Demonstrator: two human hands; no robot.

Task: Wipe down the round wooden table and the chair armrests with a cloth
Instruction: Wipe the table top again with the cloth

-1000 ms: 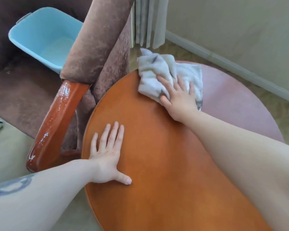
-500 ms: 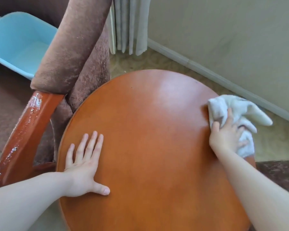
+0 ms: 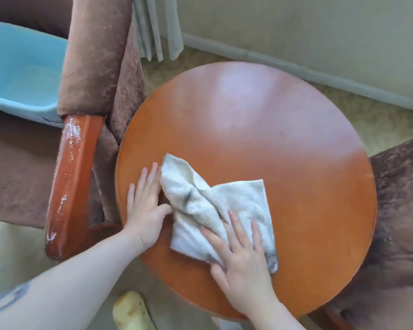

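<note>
The round wooden table [image 3: 272,129] fills the middle of the view, glossy orange-brown. A crumpled white cloth [image 3: 215,206] with grey smudges lies on its near left part. My right hand [image 3: 241,260] presses flat on the cloth's near edge, fingers spread. My left hand [image 3: 144,201] lies flat on the table at its left rim, fingers touching the cloth's left side. The left chair's wooden armrest [image 3: 69,177] runs beside the table, shiny with wet streaks.
A light blue basin [image 3: 22,72] sits on the brown velvet chair [image 3: 98,55] at left. A second brown chair [image 3: 401,210] is at right. A wall with baseboard [image 3: 296,70] and a curtain [image 3: 157,27] are behind. A yellow shoe [image 3: 131,310] is on the floor.
My right hand has swept the cloth from the table's right edge to its near left part, up against my left hand. The view has tilted down.
</note>
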